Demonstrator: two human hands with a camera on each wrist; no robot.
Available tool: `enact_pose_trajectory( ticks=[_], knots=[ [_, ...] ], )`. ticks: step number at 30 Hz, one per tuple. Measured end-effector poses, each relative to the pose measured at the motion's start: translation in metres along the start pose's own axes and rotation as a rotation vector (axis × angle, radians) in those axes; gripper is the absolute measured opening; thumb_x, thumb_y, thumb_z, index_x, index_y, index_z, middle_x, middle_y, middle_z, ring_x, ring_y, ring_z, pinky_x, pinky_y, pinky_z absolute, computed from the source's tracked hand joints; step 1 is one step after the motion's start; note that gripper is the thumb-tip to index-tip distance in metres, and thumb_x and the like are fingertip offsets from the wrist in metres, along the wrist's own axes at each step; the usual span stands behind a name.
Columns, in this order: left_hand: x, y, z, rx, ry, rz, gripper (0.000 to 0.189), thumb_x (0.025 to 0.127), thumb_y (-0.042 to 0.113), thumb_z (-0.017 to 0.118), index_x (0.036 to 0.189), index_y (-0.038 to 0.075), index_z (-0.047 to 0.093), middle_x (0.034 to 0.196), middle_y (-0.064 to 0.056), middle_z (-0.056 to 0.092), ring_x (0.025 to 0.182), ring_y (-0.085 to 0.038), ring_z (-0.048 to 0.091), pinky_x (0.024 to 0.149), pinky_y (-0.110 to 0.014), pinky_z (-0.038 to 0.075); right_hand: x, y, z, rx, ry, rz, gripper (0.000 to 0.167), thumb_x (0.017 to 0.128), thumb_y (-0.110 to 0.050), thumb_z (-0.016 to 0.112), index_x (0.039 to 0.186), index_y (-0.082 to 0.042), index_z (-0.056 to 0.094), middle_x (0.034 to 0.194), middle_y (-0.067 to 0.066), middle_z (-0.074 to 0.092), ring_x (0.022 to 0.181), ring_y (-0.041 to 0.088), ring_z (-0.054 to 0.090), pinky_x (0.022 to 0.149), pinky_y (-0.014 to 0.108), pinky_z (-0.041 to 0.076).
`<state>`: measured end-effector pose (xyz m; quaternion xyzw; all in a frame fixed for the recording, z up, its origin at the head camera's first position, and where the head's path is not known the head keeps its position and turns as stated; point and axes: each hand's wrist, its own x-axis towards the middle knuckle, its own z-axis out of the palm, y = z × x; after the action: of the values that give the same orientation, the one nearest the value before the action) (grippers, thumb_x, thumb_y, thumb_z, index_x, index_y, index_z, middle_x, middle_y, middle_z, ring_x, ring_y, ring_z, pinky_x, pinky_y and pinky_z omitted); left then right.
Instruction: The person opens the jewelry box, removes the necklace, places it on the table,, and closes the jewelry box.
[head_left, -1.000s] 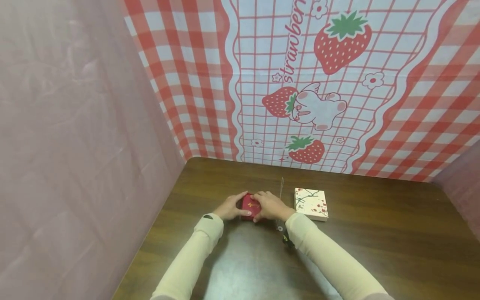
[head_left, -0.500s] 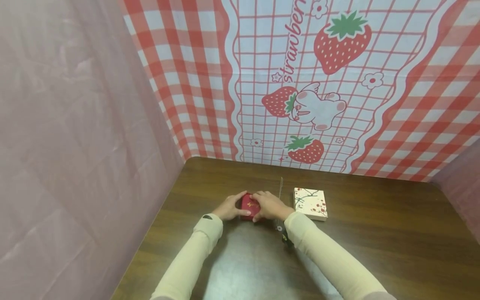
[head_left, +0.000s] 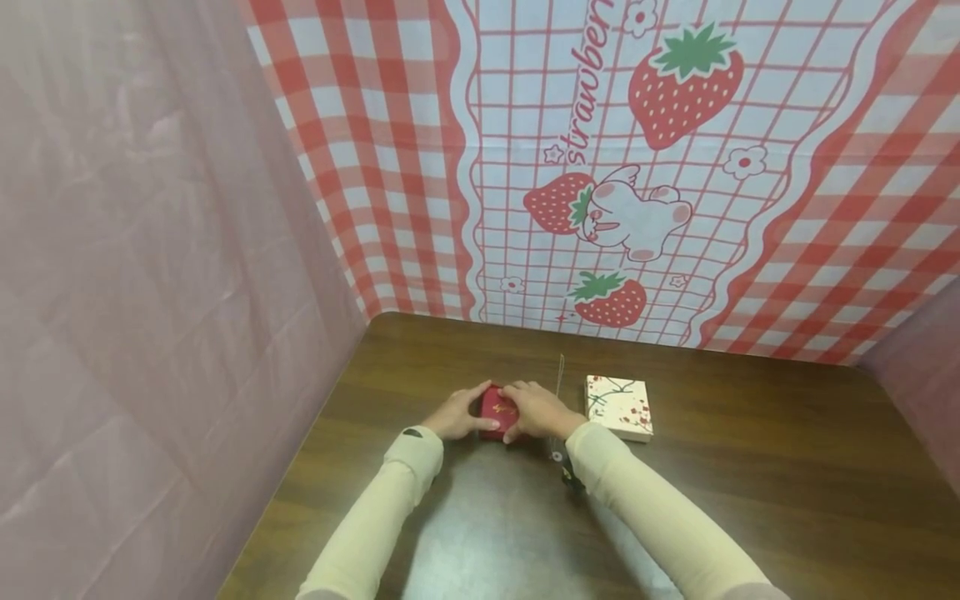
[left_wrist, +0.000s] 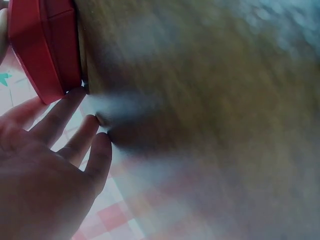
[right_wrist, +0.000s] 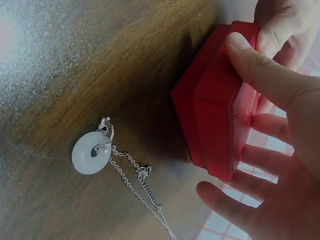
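A red jewelry box (head_left: 498,412) with gold lettering on its lid sits on the table between both hands, lid down. My left hand (head_left: 452,415) grips its left side, thumb at the near edge and fingertips at the far edge. From the right, my right hand (head_left: 543,411) holds it, its thumb (right_wrist: 260,65) pressing the near side of the lid. In the left wrist view, two fingertips touch the end of the box (left_wrist: 42,45). A necklace lies beneath the right wrist, with a white ring pendant (right_wrist: 84,157) and a thin silver chain (right_wrist: 131,187).
A cream square box (head_left: 621,408) with red blossoms and dark branches stands right of the right hand. Something small and black (head_left: 572,479) shows partly beside the right sleeve. A strawberry-print cloth (head_left: 420,208) hangs behind the wooden table (head_left: 750,467); a pink curtain (head_left: 172,292) borders its left.
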<state>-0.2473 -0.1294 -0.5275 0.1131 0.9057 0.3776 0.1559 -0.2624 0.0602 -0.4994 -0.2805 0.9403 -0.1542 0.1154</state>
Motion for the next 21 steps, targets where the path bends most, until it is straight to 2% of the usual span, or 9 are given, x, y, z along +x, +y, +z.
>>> enact_pose_trajectory(
  ticks=[13, 21],
  knots=[
    [0.0039, -0.0005, -0.0033, -0.022, 0.001, 0.003, 0.083, 0.086, 0.030, 0.075, 0.153, 0.013, 0.030, 0.153, -0.020, 0.039, 0.138, -0.038, 0.041, 0.113, -0.056, 0.033, 0.0048, 0.0018, 0.0012, 0.012, 0.017, -0.015, 0.083, 0.064, -0.034, 0.089, 0.135, -0.007, 0.055, 0.140, 0.016, 0.054, 0.128, 0.036, 0.049, 0.109, 0.049, 0.040],
    [0.0059, 0.0001, -0.0063, -0.017, 0.014, -0.023, 0.083, 0.085, 0.031, 0.075, 0.152, 0.012, 0.032, 0.152, -0.021, 0.040, 0.137, -0.039, 0.041, 0.112, -0.057, 0.034, 0.0100, 0.0041, -0.0007, 0.036, -0.004, -0.024, 0.083, 0.067, -0.035, 0.088, 0.137, -0.009, 0.053, 0.141, 0.016, 0.052, 0.130, 0.035, 0.048, 0.109, 0.050, 0.040]
  ],
)
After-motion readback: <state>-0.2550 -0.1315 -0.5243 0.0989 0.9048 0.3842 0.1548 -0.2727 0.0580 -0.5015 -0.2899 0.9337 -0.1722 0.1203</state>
